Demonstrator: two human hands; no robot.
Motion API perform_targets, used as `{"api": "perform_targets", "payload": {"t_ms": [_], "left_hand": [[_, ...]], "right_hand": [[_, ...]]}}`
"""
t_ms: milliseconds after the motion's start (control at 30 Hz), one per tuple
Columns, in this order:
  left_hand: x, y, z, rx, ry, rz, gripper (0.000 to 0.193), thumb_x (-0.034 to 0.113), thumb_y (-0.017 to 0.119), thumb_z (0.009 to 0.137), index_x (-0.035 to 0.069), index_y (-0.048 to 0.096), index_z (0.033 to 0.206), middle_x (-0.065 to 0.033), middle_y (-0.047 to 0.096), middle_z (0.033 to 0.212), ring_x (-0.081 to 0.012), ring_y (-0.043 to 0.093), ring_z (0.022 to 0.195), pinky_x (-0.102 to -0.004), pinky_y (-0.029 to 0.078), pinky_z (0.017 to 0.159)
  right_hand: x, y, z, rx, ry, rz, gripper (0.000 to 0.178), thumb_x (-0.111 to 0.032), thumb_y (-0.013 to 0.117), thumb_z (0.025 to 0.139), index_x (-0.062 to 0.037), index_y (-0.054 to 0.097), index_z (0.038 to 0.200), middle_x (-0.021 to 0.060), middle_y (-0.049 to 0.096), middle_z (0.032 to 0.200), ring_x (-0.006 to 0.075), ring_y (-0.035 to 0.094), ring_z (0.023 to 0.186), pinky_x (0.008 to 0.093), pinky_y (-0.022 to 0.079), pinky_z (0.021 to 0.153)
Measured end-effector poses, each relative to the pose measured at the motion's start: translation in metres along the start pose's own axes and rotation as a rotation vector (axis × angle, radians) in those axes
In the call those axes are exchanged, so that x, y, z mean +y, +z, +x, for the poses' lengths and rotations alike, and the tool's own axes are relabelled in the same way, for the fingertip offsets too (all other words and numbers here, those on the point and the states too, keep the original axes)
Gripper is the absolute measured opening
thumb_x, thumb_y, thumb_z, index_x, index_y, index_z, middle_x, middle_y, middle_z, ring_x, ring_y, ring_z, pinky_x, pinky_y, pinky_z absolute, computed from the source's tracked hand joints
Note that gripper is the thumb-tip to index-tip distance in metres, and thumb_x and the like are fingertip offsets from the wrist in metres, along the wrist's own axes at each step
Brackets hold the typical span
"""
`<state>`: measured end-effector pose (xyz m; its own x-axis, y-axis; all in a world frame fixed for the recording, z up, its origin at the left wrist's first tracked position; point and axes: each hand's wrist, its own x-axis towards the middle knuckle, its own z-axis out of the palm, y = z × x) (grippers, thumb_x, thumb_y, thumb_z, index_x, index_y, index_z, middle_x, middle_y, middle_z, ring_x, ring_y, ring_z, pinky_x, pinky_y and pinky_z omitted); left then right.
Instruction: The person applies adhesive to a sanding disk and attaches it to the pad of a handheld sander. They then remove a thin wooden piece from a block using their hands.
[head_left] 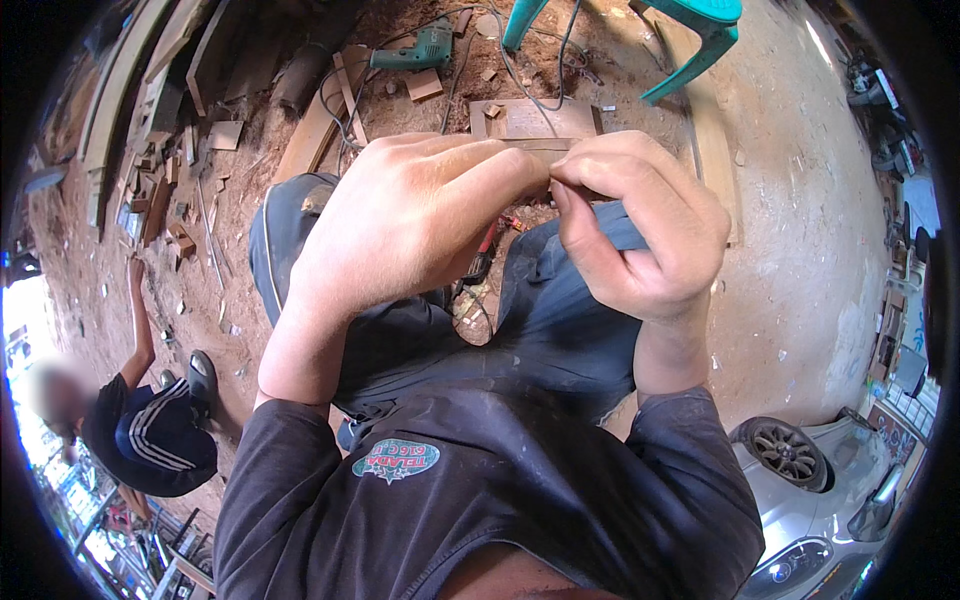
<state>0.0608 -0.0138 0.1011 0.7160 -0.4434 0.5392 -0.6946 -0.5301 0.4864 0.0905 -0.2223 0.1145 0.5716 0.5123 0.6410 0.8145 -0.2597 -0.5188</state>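
Above my lap, both hands meet at the fingertips. My left hand (pixel 420 215) shows its back, its fingers curled and closed toward the right. My right hand (pixel 650 225) pinches with thumb and forefinger against the left fingertips. Whatever lies in the pinch is too small or too hidden to name. Beneath the hands, between my knees, a tool with red and black parts (pixel 485 250) shows only in part. Just beyond the hands, a flat wooden panel (pixel 540 118) lies on the ground with a small wood block (pixel 491 110) on it.
Farther off lie a green corded power drill (pixel 430 45) and its cable. A teal plastic stool (pixel 715 40) stands at far right. Planks (pixel 130 90) and wood offcuts (pixel 180 240) fill the left. Another person (pixel 160 440) crouches at left. A silver car (pixel 825 500) stands lower right.
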Motion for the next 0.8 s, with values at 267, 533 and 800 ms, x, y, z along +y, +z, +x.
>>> {"api": "perform_targets", "payload": {"t_ms": [267, 533, 800], "left_hand": [[0.0006, 0.0011, -0.0001, 0.01, 0.008, -0.008, 0.027, -0.004, 0.07, 0.071, 0.0, 0.065, 0.097, -0.0146, 0.063, 0.075, -0.035, 0.065, 0.069, -0.0404, 0.051, 0.061], [0.0029, -0.0012, 0.0, -0.04, -0.038, -0.005, 0.025, -0.003, 0.071, 0.072, 0.0, 0.065, 0.096, -0.0152, 0.063, 0.077, -0.036, 0.065, 0.071, -0.0398, 0.05, 0.062], [0.0027, 0.0028, 0.0004, 0.012, -0.08, -0.026, 0.021, -0.006, 0.068, 0.079, 0.001, 0.067, 0.099, -0.0147, 0.066, 0.08, -0.0345, 0.066, 0.072, -0.0384, 0.051, 0.063]], "right_hand": [[0.0074, 0.0021, -0.0004, 0.029, -0.119, -0.056, 0.024, 0.009, 0.075, 0.069, 0.0014, 0.066, 0.089, 0.0121, 0.065, 0.083, 0.0255, 0.067, 0.069, 0.0332, 0.053, 0.059], [0.0069, 0.005, -0.0014, 0.04, -0.149, -0.135, 0.028, 0.009, 0.076, 0.066, 0.0008, 0.065, 0.09, 0.0113, 0.064, 0.083, 0.0256, 0.067, 0.069, 0.0339, 0.054, 0.059], [0.0028, 0.0028, -0.0002, 0.03, -0.115, -0.149, 0.022, 0.012, 0.074, 0.068, 0.0012, 0.067, 0.085, 0.0132, 0.067, 0.08, 0.0249, 0.069, 0.071, 0.0304, 0.056, 0.064]]}}
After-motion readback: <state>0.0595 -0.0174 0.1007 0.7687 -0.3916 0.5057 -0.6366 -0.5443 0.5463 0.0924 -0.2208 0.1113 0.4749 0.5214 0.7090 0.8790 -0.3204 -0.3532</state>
